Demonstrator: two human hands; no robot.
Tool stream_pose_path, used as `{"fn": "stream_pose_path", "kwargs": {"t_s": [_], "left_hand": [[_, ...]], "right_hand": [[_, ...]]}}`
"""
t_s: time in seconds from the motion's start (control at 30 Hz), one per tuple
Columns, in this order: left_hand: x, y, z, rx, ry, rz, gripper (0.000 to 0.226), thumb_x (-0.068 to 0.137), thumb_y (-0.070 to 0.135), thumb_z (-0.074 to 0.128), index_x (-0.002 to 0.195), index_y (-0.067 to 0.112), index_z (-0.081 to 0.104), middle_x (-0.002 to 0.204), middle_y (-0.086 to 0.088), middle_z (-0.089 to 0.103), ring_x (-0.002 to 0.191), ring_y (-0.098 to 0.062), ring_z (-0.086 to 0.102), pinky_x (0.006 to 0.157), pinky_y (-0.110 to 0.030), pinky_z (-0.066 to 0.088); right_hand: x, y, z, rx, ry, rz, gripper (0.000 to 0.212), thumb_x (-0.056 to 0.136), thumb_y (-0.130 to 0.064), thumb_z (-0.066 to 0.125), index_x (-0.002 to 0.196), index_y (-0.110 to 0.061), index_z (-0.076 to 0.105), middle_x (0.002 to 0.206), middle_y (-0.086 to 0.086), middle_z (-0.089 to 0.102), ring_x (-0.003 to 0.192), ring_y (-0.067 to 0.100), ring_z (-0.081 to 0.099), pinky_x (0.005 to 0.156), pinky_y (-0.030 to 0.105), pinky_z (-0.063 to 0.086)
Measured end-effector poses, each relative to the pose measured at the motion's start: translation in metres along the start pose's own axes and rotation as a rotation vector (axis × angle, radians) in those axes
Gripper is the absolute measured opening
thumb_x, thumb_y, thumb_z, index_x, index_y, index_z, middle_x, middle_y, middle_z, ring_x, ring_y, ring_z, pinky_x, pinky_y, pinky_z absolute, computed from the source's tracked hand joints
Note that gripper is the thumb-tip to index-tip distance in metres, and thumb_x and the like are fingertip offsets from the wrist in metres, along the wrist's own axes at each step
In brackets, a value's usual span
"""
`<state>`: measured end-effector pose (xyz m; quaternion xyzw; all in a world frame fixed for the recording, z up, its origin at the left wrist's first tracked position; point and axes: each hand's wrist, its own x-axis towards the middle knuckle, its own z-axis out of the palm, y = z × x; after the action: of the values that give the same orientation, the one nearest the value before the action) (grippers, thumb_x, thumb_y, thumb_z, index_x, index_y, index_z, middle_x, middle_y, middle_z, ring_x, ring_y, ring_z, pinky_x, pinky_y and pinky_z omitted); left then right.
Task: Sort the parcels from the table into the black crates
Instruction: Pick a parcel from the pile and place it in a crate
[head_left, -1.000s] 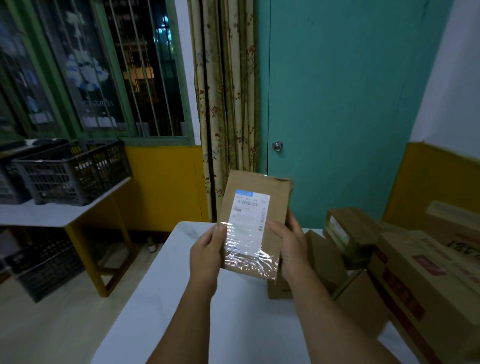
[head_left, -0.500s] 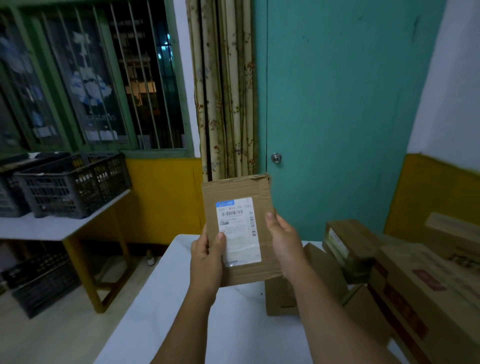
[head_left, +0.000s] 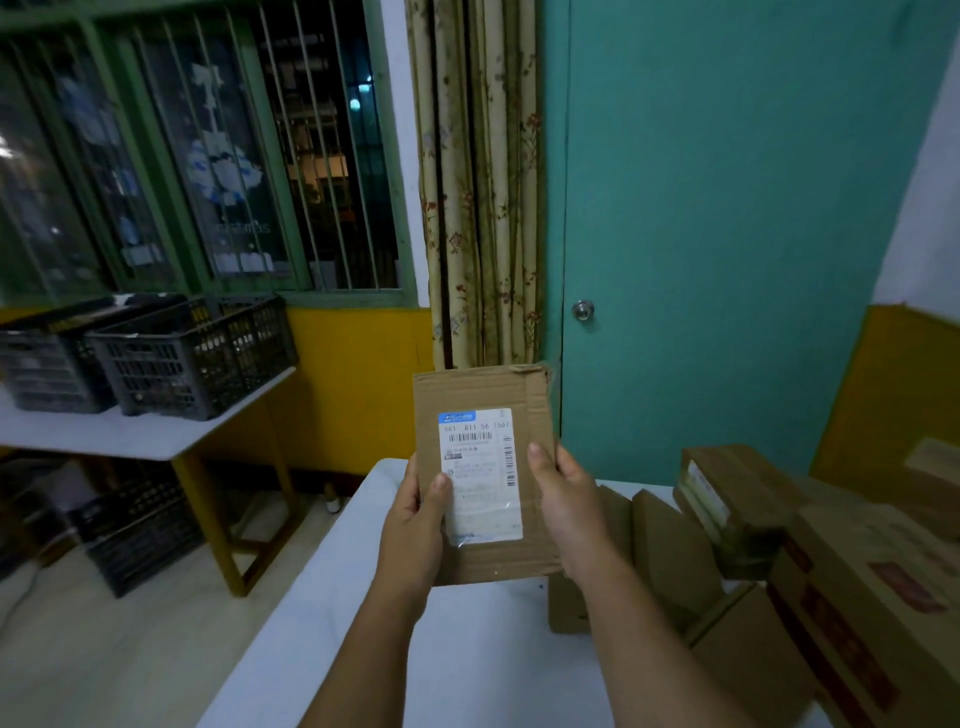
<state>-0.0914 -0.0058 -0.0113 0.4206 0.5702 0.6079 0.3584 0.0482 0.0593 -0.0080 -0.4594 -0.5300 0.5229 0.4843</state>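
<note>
You're gripping a flat cardboard parcel (head_left: 480, 467) in both left hand (head_left: 415, 525) and right hand (head_left: 563, 506), reading its label (head_left: 480, 473); several parcels (head_left: 779, 545) are waiting, black crates (head_left: 171, 358) well apart.

The white label (head_left: 480, 475) on the parcel (head_left: 485, 473) carries a row of digits near its top that reads roughly "861 811 56 561" (the last group is hard to make out). Above them sits a blue strip with a logo too small to read, below them a barcode, and another runs down the right edge. The finer print lower down is blurred. Labels on the other boxes (head_left: 737, 499) are illegible.
</note>
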Motion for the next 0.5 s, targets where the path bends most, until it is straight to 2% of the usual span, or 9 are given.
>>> {"fn": "stream_pose_path", "kwargs": {"t_s": [0.13,0.2,0.27,0.37,0.5], "left_hand": [[-0.001,-0.004,-0.031,0.024,0.062,-0.015,0.030,0.103,0.034,0.047,0.127,0.051,0.050,0.116,0.020,0.068,0.108,-0.003,0.063,0.083,-0.023,0.050],[-0.007,-0.011,-0.056,0.017,0.100,-0.022,0.034,0.102,0.032,0.049,0.133,0.045,0.050,0.117,0.018,0.069,0.106,-0.002,0.065,0.087,-0.026,0.052],[-0.013,-0.022,-0.092,0.015,0.176,-0.056,0.035,0.101,0.031,0.050,0.135,0.043,0.051,0.118,0.017,0.069,0.102,0.002,0.067,0.084,-0.025,0.051],[-0.017,-0.032,-0.147,0.013,0.258,-0.094,0.034,0.101,0.033,0.049,0.133,0.046,0.051,0.115,0.019,0.070,0.100,0.003,0.067,0.078,-0.022,0.050],[-0.005,-0.028,-0.230,-0.011,0.336,-0.118,0.028,0.102,0.027,0.047,0.125,0.042,0.056,0.111,0.017,0.071,0.098,0.000,0.066,0.071,-0.019,0.049]], "right_hand": [[0.001,0.014,0.032,0.043,-0.056,-0.001,0.020,0.100,-0.032,0.055,0.118,-0.036,0.062,0.104,-0.015,0.071,0.103,0.008,0.066,0.088,0.028,0.051],[-0.004,0.024,0.057,0.053,-0.104,0.018,0.020,0.100,-0.030,0.057,0.118,-0.033,0.064,0.104,-0.014,0.073,0.102,0.008,0.067,0.090,0.030,0.052],[-0.012,0.033,0.094,0.046,-0.171,0.034,0.028,0.099,-0.029,0.057,0.126,-0.032,0.062,0.107,-0.013,0.073,0.102,0.008,0.068,0.090,0.031,0.054],[-0.023,0.040,0.152,0.021,-0.259,0.026,0.029,0.100,-0.027,0.056,0.126,-0.039,0.059,0.108,-0.017,0.072,0.100,0.006,0.068,0.081,0.025,0.054],[-0.032,0.037,0.243,-0.026,-0.342,0.020,0.031,0.100,-0.032,0.055,0.130,-0.040,0.056,0.113,-0.014,0.070,0.105,0.011,0.066,0.087,0.033,0.056]]}}
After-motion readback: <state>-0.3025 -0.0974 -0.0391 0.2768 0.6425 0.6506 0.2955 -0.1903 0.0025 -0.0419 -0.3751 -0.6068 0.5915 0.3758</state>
